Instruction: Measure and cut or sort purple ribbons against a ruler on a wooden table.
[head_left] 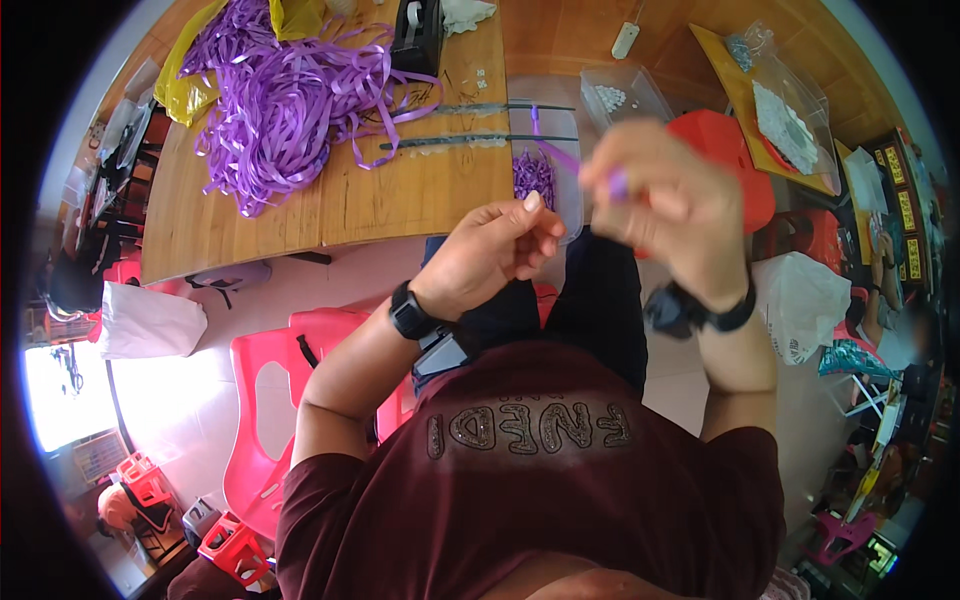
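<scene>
R hand (668, 205) raised, blurred; fingers pinched on small purple ribbon piece (618, 183). L hand (497, 247) loosely curled, thumb and fingertips near-closed; contents not discernible. Both held over lap, just off surface (400, 190) near edge. Clear tray (572, 200) w/ cut purple bits at near right corner, just beyond. Ribbon tangle (275, 95) toward far left; tape dispenser (417, 35) at far edge. Risk, judged: tiny piece could slip from pinch, drop to floor; cause: mid-air handling, nothing beneath.
</scene>
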